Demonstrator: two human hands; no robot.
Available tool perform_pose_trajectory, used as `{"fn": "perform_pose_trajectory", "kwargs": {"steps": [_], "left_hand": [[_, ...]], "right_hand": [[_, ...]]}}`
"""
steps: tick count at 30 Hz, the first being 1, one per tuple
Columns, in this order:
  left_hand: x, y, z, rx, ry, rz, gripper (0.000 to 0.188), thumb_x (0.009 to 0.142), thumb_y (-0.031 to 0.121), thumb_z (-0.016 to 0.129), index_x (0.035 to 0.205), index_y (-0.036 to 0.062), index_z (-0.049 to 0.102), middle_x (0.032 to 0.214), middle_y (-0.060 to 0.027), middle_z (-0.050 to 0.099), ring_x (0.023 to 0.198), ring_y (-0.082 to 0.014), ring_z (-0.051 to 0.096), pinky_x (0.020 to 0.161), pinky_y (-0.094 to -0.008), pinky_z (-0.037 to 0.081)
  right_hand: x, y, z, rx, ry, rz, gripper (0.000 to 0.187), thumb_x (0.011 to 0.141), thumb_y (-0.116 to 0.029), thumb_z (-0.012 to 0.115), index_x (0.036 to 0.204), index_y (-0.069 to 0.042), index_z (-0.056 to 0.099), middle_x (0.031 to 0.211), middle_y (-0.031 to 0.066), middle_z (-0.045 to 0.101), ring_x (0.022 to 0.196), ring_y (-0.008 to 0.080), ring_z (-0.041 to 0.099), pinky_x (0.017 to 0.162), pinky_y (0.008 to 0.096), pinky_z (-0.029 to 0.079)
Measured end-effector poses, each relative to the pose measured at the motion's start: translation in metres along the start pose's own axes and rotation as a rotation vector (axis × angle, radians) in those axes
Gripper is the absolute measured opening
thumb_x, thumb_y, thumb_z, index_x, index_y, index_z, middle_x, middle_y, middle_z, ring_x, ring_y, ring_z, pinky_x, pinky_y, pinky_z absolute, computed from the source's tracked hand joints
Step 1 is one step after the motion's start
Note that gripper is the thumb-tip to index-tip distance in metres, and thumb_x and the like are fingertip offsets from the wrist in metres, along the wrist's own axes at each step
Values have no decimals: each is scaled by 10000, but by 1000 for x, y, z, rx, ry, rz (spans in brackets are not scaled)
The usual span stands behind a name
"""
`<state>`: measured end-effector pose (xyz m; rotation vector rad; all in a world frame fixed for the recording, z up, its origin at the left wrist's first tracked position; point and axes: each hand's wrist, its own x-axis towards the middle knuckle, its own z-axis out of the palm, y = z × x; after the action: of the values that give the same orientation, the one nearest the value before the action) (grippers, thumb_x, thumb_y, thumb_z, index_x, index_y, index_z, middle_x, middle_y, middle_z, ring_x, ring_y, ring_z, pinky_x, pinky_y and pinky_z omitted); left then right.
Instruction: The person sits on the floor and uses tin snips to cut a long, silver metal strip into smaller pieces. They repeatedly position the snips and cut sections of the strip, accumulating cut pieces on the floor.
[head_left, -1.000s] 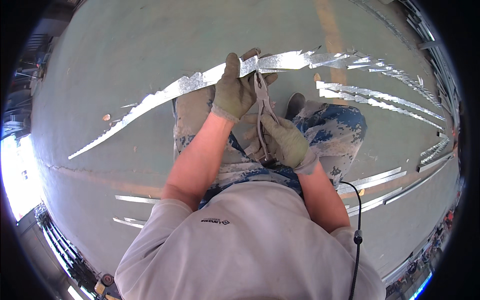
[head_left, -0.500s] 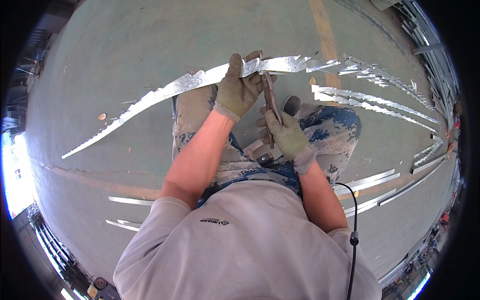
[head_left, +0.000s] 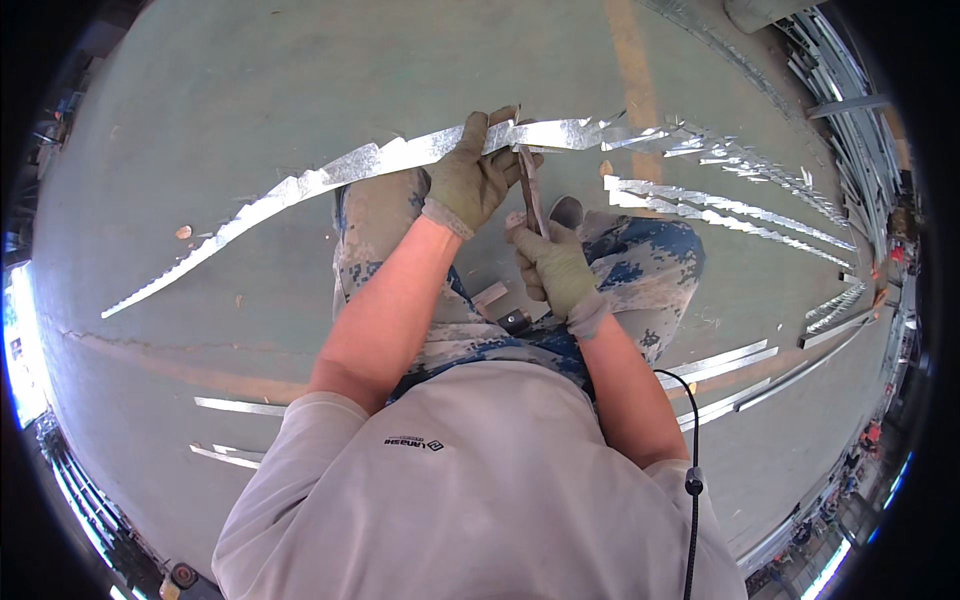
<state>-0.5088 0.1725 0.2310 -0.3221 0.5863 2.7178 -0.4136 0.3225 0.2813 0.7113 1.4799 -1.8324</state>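
My left hand [head_left: 470, 180], in a worn olive-grey glove, is closed round the middle of a long shiny metal strip [head_left: 340, 172]. The strip bows across in front of my knees, and its far edge is notched with bent tabs. My right hand [head_left: 560, 270], gloved alike, is wrapped round the handles of rusty-brown snips [head_left: 532, 190]. Their head reaches up to the strip's near edge, just right of my left fingers. The jaws are partly hidden there, so I cannot tell how far they bite.
On the floor to the right lie several notched strips [head_left: 730, 206] and a pile of jagged metal pieces [head_left: 760, 165]. Plain flat strips [head_left: 720, 365] lie by my right side, others [head_left: 240, 406] by my left. A small dark block [head_left: 514, 321] sits between my legs. Long metal lengths [head_left: 840, 120] line the right edge.
My right fingers have closed in on the handles, which were spread apart before. The left hand keeps its hold on the strip. The whole view has shifted slightly.
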Motion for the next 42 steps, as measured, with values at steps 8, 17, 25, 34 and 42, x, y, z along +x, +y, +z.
{"fn": "perform_pose_trajectory", "kwargs": {"steps": [8,17,25,34,42], "left_hand": [[14,-7,-10,156,40,-42,532,1126,439,432,1407,0,538,1186,-165,675,1064,-303,722,959,-440,646],[32,-17,-20,239,107,7,457,1130,394,450,1378,27,564,1046,-171,678,923,-291,728,900,-433,653],[20,-16,-15,164,70,-5,424,1127,372,453,1350,33,579,1092,-182,689,956,-327,740,905,-471,653],[-4,0,-7,33,222,87,418,1031,351,648,1338,75,584,1278,-130,638,1125,-308,695,986,-510,596],[6,4,-28,68,218,136,476,1075,438,546,1366,63,561,1345,-186,643,1260,-384,642,1075,-572,537]], "right_hand": [[29,4,-5,-985,483,-279,502,890,-350,744,1217,18,646,1072,244,737,975,427,721,932,469,548],[4,-45,1,-1660,490,-258,351,986,-185,523,1256,-1,652,1240,273,710,1200,402,687,1055,473,503],[-8,-51,2,-1525,542,-124,369,949,-234,584,1231,-19,687,1236,246,725,1184,397,699,1029,453,525],[-3,-35,-13,-1386,548,-135,415,922,-255,658,1268,-24,661,1260,223,716,1190,397,690,1017,465,538],[18,-22,-23,-1344,474,-223,433,904,-209,684,1305,-53,640,1277,195,710,1195,382,690,988,505,548]]}}
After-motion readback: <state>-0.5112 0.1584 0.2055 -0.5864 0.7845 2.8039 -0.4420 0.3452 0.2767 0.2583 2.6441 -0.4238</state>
